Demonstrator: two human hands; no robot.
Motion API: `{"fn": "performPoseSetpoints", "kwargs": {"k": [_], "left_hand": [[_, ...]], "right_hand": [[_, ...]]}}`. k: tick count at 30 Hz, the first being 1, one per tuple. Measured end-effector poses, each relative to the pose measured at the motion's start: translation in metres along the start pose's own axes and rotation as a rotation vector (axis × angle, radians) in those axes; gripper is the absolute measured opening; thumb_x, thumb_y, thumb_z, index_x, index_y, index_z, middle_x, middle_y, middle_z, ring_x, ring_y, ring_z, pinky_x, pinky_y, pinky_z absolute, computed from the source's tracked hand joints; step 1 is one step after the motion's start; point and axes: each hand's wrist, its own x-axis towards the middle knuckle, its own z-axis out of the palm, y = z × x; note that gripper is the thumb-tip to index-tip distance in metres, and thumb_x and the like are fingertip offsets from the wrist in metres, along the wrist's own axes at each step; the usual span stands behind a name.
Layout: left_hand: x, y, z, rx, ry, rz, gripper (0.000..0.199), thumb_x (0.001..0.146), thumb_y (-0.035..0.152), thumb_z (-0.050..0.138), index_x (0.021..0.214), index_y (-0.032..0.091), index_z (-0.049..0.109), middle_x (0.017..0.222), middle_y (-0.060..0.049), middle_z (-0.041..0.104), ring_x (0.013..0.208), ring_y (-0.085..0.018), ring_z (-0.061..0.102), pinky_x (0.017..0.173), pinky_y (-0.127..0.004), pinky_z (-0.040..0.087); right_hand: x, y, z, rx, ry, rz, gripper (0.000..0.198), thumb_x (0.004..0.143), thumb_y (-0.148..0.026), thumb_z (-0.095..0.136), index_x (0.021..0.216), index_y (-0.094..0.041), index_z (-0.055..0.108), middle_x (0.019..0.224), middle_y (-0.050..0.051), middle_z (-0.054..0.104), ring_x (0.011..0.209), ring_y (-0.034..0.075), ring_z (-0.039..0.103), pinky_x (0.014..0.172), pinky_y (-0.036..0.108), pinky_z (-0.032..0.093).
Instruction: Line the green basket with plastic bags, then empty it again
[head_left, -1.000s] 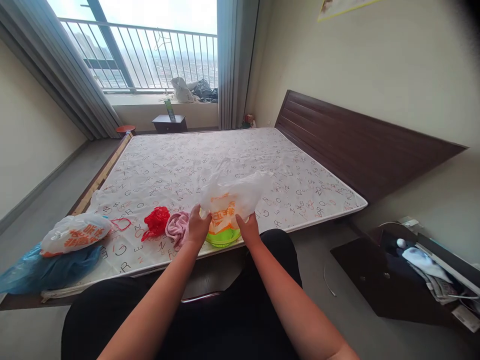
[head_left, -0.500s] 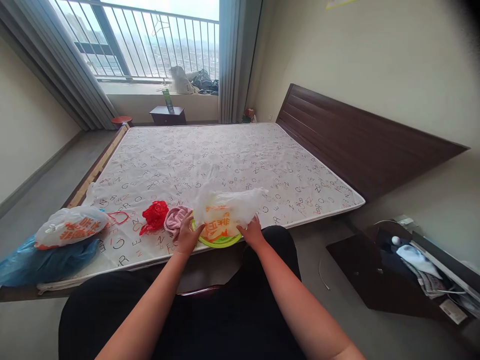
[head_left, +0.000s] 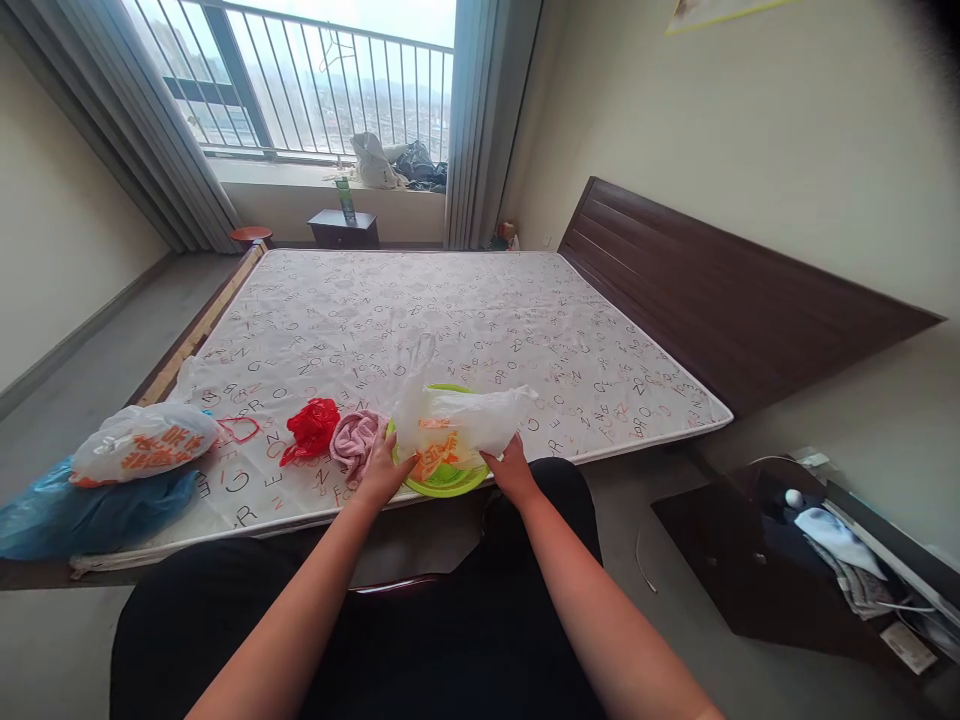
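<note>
Overhanging the green basin (head_left: 444,489), a white bag (head_left: 474,420) (left grip (head_left: 382,474), right grip (head_left: 515,473) pinching it).

Looks like thin, crinkly plastic on the white bag (head_left: 487,420), near middle, and smooth, hard plastic on the green tub (head_left: 448,490). Looks shiny and crumpled on the red bundle (head_left: 313,428) to the left, but soft and fuzzy, like cloth, on the pink towel (head_left: 352,440). Looks like dull cloth on the mattress (head_left: 465,300) and smooth, dark wood on the headboard (head_left: 712,260) at right
</note>
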Motion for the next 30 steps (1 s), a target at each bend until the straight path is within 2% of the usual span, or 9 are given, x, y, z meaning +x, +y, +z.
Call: {"fn": "performPoseSetpoints", "kwargs": {"k": [3, 6, 11, 14, 18, 21, 25, 28, 30], "left_hand": [[-0.004, 0.002, 0.005, -0.018, -0.003, 0.023, 0.059, 0.086, 0.048, 0.068, 0.135, 0.015, 0.065, 0.162, -0.019, 0.041, 0.157, -0.037, 0.029, 0.128, -0.056, 0.024], [-0.004, 0.002, 0.006, 0.01, 0.023, 0.045, 0.045, 0.091, 0.048, 0.061, 0.122, 0.018, 0.074, 0.153, -0.017, 0.051, 0.152, -0.036, 0.038, 0.127, -0.053, 0.029], [0.001, -0.007, 0.006, 0.115, 0.011, -0.031, 0.027, 0.085, 0.034, 0.06, 0.093, 0.02, 0.083, 0.122, -0.016, 0.068, 0.124, -0.036, 0.062, 0.115, -0.052, 0.045], [0.0, -0.01, 0.006, 0.128, 0.028, -0.01, 0.029, 0.084, 0.033, 0.062, 0.1, 0.019, 0.082, 0.131, -0.017, 0.066, 0.131, -0.038, 0.058, 0.118, -0.052, 0.042], [-0.008, -0.004, 0.011, 0.086, 0.091, 0.002, 0.054, 0.089, 0.047, 0.065, 0.132, 0.015, 0.07, 0.156, -0.02, 0.049, 0.151, -0.039, 0.039, 0.124, -0.055, 0.033], [-0.011, 0.001, 0.015, 0.064, 0.129, -0.006, 0.059, 0.086, 0.05, 0.071, 0.135, 0.017, 0.067, 0.16, -0.019, 0.044, 0.154, -0.038, 0.035, 0.124, -0.054, 0.033], [-0.007, -0.002, 0.014, 0.073, 0.097, -0.065, 0.032, 0.086, 0.036, 0.068, 0.112, 0.02, 0.078, 0.138, -0.017, 0.062, 0.133, -0.035, 0.057, 0.116, -0.049, 0.044], [-0.002, -0.006, 0.007, 0.083, 0.013, -0.108, 0.025, 0.087, 0.026, 0.06, 0.101, 0.021, 0.08, 0.115, -0.014, 0.071, 0.115, -0.031, 0.065, 0.108, -0.046, 0.049], [-0.002, -0.006, 0.0, 0.083, -0.065, -0.119, 0.026, 0.088, 0.023, 0.057, 0.099, 0.02, 0.081, 0.107, -0.013, 0.073, 0.109, -0.029, 0.067, 0.106, -0.044, 0.05]], "right_hand": [[-0.005, -0.003, 0.007, -0.057, -0.084, -0.053, 0.058, 0.075, -0.035, 0.073, 0.131, -0.023, 0.068, 0.145, 0.012, 0.061, 0.146, 0.034, 0.045, 0.127, 0.055, 0.027], [-0.011, -0.007, 0.009, -0.132, -0.13, -0.045, 0.067, 0.07, -0.028, 0.075, 0.136, -0.025, 0.065, 0.148, 0.011, 0.059, 0.149, 0.036, 0.041, 0.128, 0.057, 0.025], [-0.013, -0.013, -0.002, -0.036, -0.007, 0.022, 0.069, 0.081, -0.048, 0.071, 0.143, -0.021, 0.056, 0.153, 0.014, 0.053, 0.15, 0.035, 0.041, 0.127, 0.055, 0.028], [-0.01, -0.013, -0.004, 0.012, 0.068, 0.08, 0.058, 0.088, -0.054, 0.065, 0.135, -0.02, 0.063, 0.148, 0.014, 0.058, 0.144, 0.033, 0.047, 0.125, 0.054, 0.03], [-0.011, -0.01, 0.005, -0.102, -0.058, 0.015, 0.037, 0.083, -0.042, 0.07, 0.114, -0.024, 0.075, 0.143, 0.01, 0.062, 0.147, 0.035, 0.042, 0.127, 0.056, 0.024], [-0.018, -0.009, 0.014, -0.238, -0.173, -0.071, 0.051, 0.079, -0.028, 0.068, 0.13, -0.027, 0.07, 0.146, 0.009, 0.059, 0.149, 0.035, 0.039, 0.127, 0.055, 0.027], [-0.025, -0.007, 0.017, -0.33, -0.176, -0.066, 0.057, 0.079, -0.03, 0.069, 0.135, -0.024, 0.065, 0.143, 0.014, 0.06, 0.147, 0.038, 0.04, 0.124, 0.059, 0.03], [-0.025, -0.005, 0.012, -0.282, -0.06, -0.102, 0.053, 0.085, -0.044, 0.067, 0.133, -0.022, 0.063, 0.153, 0.015, 0.051, 0.151, 0.037, 0.036, 0.126, 0.06, 0.026], [-0.023, -0.002, 0.009, -0.235, 0.039, -0.095, 0.055, 0.09, -0.052, 0.063, 0.135, -0.02, 0.06, 0.157, 0.016, 0.046, 0.15, 0.034, 0.038, 0.123, 0.057, 0.032]]}}
